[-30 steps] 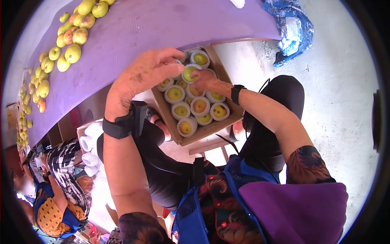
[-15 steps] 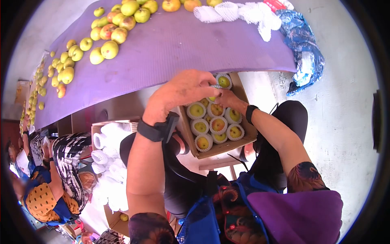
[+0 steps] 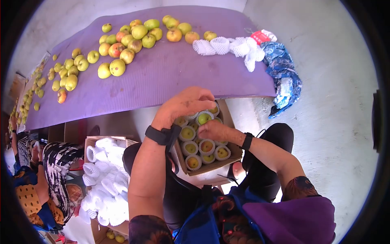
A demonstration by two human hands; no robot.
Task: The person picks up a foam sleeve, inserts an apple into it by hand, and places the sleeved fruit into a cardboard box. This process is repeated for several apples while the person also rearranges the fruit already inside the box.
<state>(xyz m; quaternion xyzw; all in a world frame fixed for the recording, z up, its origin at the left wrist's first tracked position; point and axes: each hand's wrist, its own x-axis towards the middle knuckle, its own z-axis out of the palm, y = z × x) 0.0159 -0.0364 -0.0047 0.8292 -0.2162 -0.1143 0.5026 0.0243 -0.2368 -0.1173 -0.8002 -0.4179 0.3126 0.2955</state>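
A cardboard box (image 3: 211, 167) between my knees holds several apples in white foam net sleeves. My right hand (image 3: 214, 131) has its fingers bent against the lower side of a green apple (image 3: 204, 118) in its net, near the top of the box. Over the box's far left part is my left hand (image 3: 186, 105), its thumb and fingers apart above that apple. The left fingertips are partly hidden, and I see nothing held in them. A red-yellow netted apple (image 3: 207, 146) sits lower in the box.
Loose apples (image 3: 117, 67) lie on the purple-covered table (image 3: 174, 77). White foam nets (image 3: 231, 46) and a blue patterned cloth (image 3: 280, 61) are at its right end. More foam nets (image 3: 106, 179) fill a box at my left. Another person (image 3: 44, 183) sits farther left.
The view has shifted, so the table and box appear lower. The green netted apple shows more plainly between my hands. My left fingers have spread away from my right hand.
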